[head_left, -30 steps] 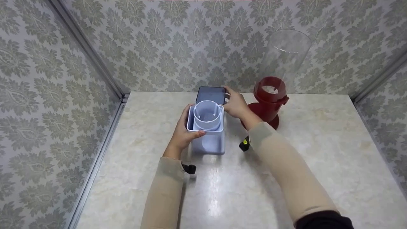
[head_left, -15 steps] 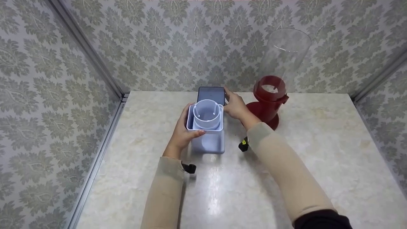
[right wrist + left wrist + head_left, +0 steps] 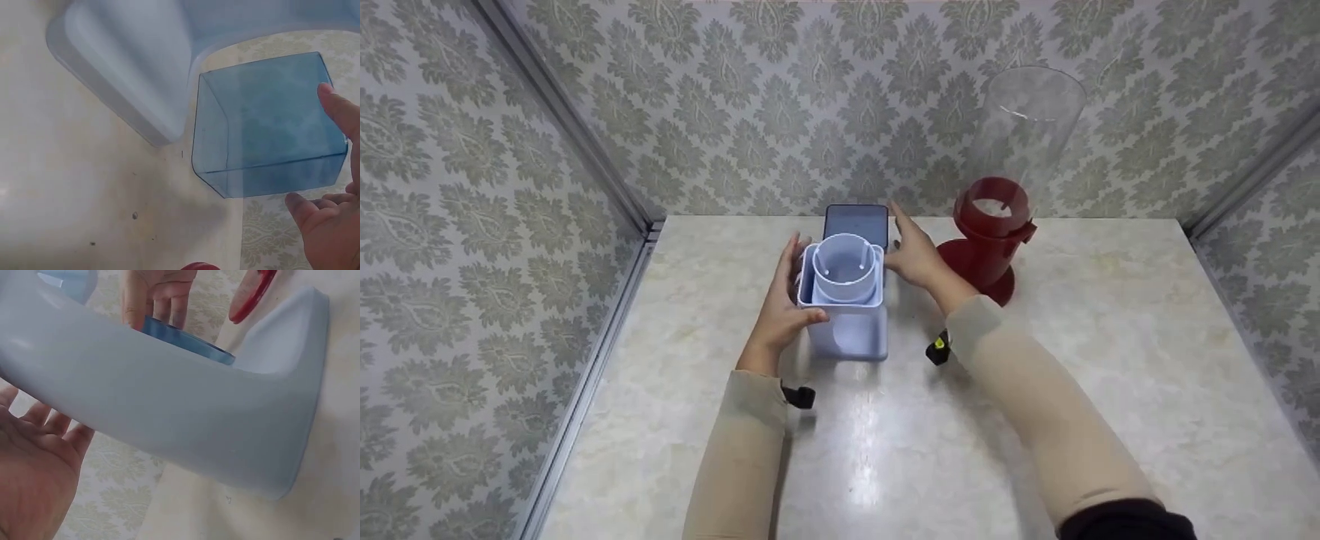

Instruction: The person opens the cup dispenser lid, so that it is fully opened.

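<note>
A pale blue dispenser stand (image 3: 851,337) is on the table, with a square hopper and a round collar (image 3: 846,291) at its top. My left hand (image 3: 778,304) is at the hopper's left side, fingers extended, thumb at the front rim. In the left wrist view its fingertips reach behind the pale blue body (image 3: 146,388). Behind the stand is a translucent blue box (image 3: 856,221), seen against the neck in the right wrist view. My right hand (image 3: 916,253) spreads thumb and fingers loosely around the box's right side, a narrow gap showing in the head view.
Just right of my right hand stands a red dispenser base (image 3: 988,259), a tall clear cylinder (image 3: 1024,127) on top. Patterned wall panels (image 3: 825,112) close off the back and sides of the marbled table (image 3: 1110,360).
My left fingers have straightened and loosened from the hopper's side. My right fingers have opened slightly away from the box. Stand and box look almost unchanged.
</note>
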A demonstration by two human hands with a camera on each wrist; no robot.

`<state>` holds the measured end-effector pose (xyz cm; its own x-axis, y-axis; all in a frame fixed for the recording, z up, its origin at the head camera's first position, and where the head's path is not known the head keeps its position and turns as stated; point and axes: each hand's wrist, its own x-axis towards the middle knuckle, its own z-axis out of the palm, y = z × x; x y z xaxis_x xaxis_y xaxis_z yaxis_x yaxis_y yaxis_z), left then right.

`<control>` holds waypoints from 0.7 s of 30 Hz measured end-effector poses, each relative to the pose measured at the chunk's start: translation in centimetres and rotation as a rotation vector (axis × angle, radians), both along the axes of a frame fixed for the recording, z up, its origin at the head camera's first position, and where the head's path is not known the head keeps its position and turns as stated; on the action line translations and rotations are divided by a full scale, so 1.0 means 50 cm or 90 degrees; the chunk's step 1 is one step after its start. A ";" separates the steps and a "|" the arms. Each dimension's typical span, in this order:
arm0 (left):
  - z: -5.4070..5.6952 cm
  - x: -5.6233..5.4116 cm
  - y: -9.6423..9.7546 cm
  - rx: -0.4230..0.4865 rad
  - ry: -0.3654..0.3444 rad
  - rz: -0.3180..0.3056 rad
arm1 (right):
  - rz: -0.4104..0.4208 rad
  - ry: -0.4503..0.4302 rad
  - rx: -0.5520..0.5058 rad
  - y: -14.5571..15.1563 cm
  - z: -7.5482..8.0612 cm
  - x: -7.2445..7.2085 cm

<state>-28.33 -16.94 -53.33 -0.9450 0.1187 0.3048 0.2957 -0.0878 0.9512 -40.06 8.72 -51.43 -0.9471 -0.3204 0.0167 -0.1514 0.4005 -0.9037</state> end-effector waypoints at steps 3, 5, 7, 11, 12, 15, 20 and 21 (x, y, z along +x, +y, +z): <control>0.020 0.013 0.006 -0.012 0.051 0.062 | 0.000 0.017 -0.066 0.014 0.013 0.026; 0.042 0.033 0.017 -0.015 0.105 0.129 | -0.006 0.043 -0.112 0.029 0.026 0.054; 0.069 0.061 0.032 0.000 0.175 0.198 | -0.016 0.073 -0.161 0.049 0.043 0.092; 0.129 0.127 0.071 0.058 0.309 0.285 | -0.031 0.122 -0.249 0.100 0.075 0.179; 0.142 0.142 0.082 0.069 0.329 0.287 | -0.035 0.132 -0.267 0.115 0.081 0.199; 0.173 0.176 0.113 0.079 0.349 0.272 | -0.053 0.152 -0.304 0.159 0.093 0.246; 0.188 0.207 0.167 0.061 0.327 0.222 | -0.095 0.198 -0.337 0.226 0.097 0.293; 0.188 0.212 0.178 0.058 0.322 0.211 | -0.106 0.209 -0.340 0.237 0.097 0.300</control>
<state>-17.74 -8.04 -43.95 -0.6626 -0.2051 0.7204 0.7343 0.0113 0.6787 -25.08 20.58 -46.59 -0.9021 -0.0374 0.4299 -0.4281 -0.0488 -0.9024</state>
